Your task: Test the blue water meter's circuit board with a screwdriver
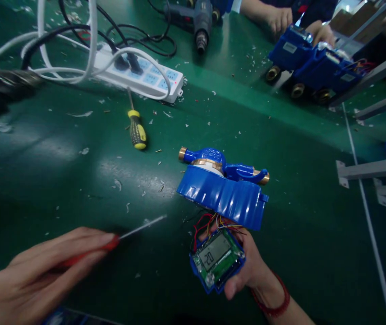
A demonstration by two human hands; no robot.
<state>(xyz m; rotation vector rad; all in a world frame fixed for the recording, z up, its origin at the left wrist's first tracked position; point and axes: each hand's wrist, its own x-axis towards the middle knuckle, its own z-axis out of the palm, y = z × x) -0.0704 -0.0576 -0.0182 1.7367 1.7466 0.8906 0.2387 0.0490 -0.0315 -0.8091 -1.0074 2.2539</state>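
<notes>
The right hand [250, 266] grips a blue display module [217, 260], fingers curled under it and thumb along its lower edge; the module's small screen faces up and shows digits. A red cord circles that wrist. Thin red, yellow and black wires [209, 223] run from the module up into the blue water meter [223, 185], which lies tilted on the green counter [78, 180] just above the hand, its brass ends pointing left and right.

The left hand [40, 275] is closed around the red handle of a slim screwdriver [130, 232], whose metal shaft points right toward the meter, its tip short of the wires.

Farther out, a yellow-and-black screwdriver [136, 131] lies on the counter below a white power strip [145, 79] with tangled white and black cables. A heat gun [201, 20] rests near the top edge. At the upper right, another person's hands [281, 18] hold more blue meters [311, 67]. White shavings are scattered across the counter.
</notes>
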